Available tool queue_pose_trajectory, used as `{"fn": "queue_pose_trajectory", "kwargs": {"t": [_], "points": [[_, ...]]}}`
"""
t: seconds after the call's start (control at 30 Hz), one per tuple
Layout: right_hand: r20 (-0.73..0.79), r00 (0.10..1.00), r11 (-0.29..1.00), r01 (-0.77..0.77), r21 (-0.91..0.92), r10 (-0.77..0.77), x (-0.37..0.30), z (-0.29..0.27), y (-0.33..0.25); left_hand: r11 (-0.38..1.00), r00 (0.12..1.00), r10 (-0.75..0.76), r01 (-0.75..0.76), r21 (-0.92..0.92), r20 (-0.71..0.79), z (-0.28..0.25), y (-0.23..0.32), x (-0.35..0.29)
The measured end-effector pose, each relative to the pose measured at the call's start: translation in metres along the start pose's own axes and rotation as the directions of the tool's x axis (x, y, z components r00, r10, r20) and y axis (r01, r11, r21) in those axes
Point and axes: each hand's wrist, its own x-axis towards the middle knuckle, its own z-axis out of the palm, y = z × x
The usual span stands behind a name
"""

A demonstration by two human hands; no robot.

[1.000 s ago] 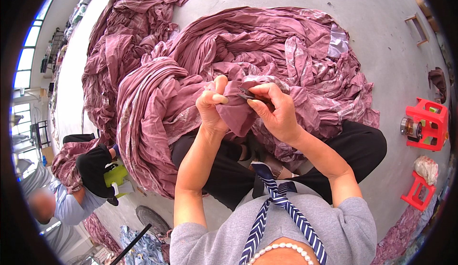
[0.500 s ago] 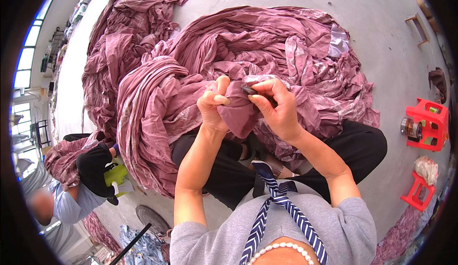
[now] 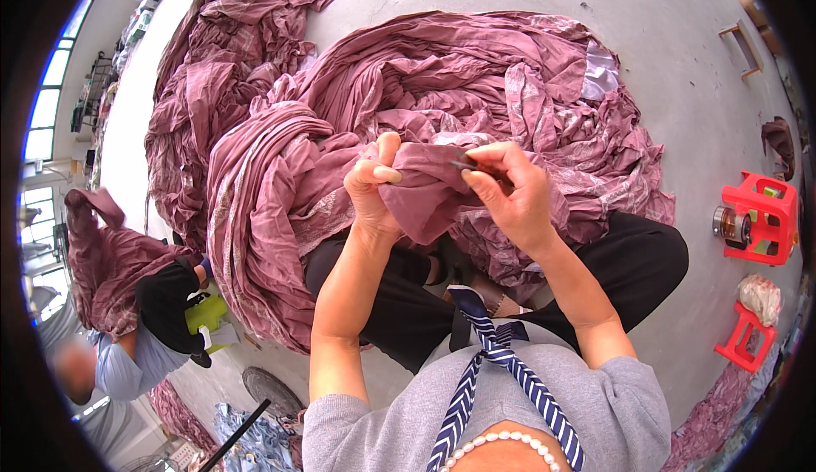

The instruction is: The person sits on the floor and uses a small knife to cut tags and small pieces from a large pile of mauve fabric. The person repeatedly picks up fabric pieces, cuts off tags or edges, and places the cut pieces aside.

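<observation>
My left hand (image 3: 372,193) is closed, pinching a fold of the mauve cloth (image 3: 422,191) between thumb and fingers. In my right hand (image 3: 517,198), close to the right part of that fold, is a small dark tool (image 3: 464,163) with thin tips that look like thread snips; my fingers mostly hide it. The tips lie right by the cloth's upper edge. The held fold hangs down between both hands and belongs to the large crumpled heap of mauve cloth (image 3: 442,59), with paler patches, spread before me.
Left of me a person in a blue shirt (image 3: 140,367) sits handling mauve cloth. At right stand a red plastic stool (image 3: 769,196) with a glass jar (image 3: 729,225) beside it, and a second red stool (image 3: 741,344) carrying a plastic bag (image 3: 759,299). A small wooden frame (image 3: 746,49) is farther back.
My right hand has shifted slightly right with the tool, whose thin tips now show more. My left hand keeps its pinch. The person at left has lifted the cloth higher.
</observation>
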Motion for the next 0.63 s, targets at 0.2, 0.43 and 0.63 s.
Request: {"fn": "queue_pose_trajectory", "kwargs": {"t": [0.2, 0.43, 0.63], "points": [[0.064, 0.998, 1.0, 0.002, -0.03, -0.001, 0.003, 0.005, 0.002, 1.0, 1.0, -0.006, 0.006, 0.002, -0.012, 0.001, -0.001, 0.0], [0.089, 0.996, 0.999, 0.028, -0.032, -0.025, 0.006, 0.009, 0.003, 1.0, 1.0, -0.002, 0.002, 0.015, -0.01, -0.003, 0.0, -0.001], [0.096, 0.991, 0.994, 0.101, -0.051, -0.096, 0.009, 0.011, 0.002, 0.994, 0.998, -0.033, 0.038, -0.106, 0.047, -0.007, -0.002, -0.002]]}}
